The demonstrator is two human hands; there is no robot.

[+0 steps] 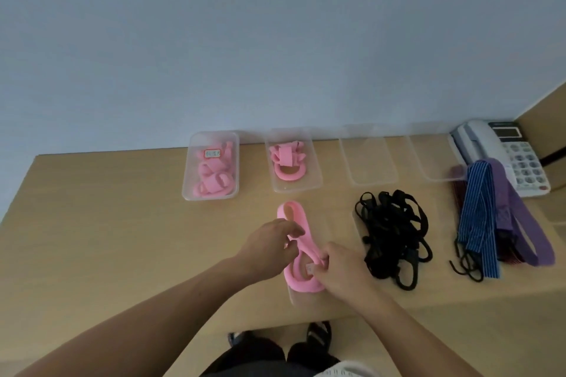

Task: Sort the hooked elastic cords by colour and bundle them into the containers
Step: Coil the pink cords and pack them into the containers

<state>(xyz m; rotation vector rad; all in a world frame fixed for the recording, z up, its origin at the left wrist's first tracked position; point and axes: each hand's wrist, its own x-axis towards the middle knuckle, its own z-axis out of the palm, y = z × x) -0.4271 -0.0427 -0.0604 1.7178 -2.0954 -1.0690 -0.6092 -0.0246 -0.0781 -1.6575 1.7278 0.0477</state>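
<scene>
**Supervisor:** Report hand status and cord position.

**Operator:** My left hand (269, 242) pinches the pink cord (295, 219) near its mid-length, with the fingers curled on it. My right hand (340, 266) is clamped on the same cord, at 4 o'clock from the left hand, where the loops cross. The cord lies on the table (122, 223) close to the near edge. It is part folded, with one loop pointing to 12 o'clock and one to 6 o'clock.

**Supervisor:** Destination?

**Operator:** In my judgement, the second container (317, 182) at 12 o'clock, which holds one pink bundle. The first container (186, 188) at 11 o'clock looks nearly full of pink bundles. The empty containers (367, 162) stand between 1 and 2 o'clock.

**Supervisor:** Failure modes?

**Operator:** Three.
1. Elastic stores tension. If either pinch slackens before the wrap is secured, the loops will likely spring open and I must redo the fold.
2. I cannot see the hooks from here. A free hook could snag a finger, or catch the black cords (392, 236) at 3 o'clock and mix the colours.
3. A loose bundle may ride over the container rim.

The striped strap (477, 217) and the purple strap (520, 223) lie beyond the black cords, well apart from my hands, so the risk there is low.
</scene>
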